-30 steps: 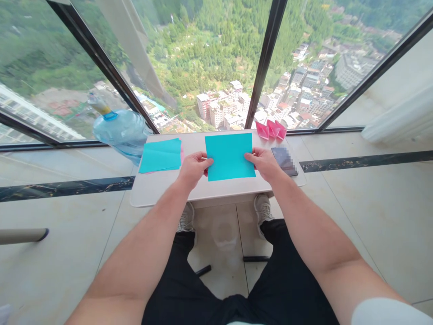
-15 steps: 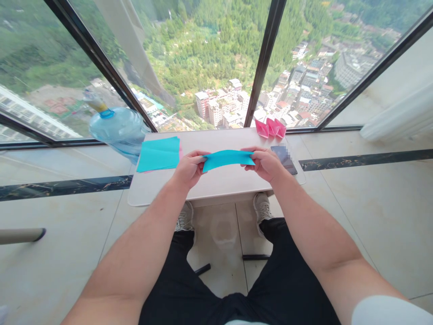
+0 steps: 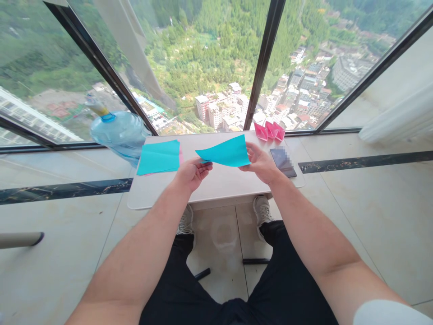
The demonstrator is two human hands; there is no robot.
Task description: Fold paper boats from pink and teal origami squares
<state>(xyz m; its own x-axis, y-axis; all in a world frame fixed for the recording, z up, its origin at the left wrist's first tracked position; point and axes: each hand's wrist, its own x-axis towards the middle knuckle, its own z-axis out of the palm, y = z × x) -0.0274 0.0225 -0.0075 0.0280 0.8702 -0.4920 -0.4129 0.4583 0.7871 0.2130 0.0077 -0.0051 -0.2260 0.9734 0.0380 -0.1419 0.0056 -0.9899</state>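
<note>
Head cam, mid-frame: teal paper sheet [image 3: 225, 152] floats over the little table [image 3: 219, 187], right hand [image 3: 262, 163] pinching its right edge, left hand [image 3: 192, 174] half-curled at the left corner, grip unclear, so that one-sided hold could let it droop and crease crooked.

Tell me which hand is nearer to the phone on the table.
Right. The right hand holds one edge of the teal sheet just left of the phone; the left hand pinches the sheet's opposite corner, farther away.
</note>
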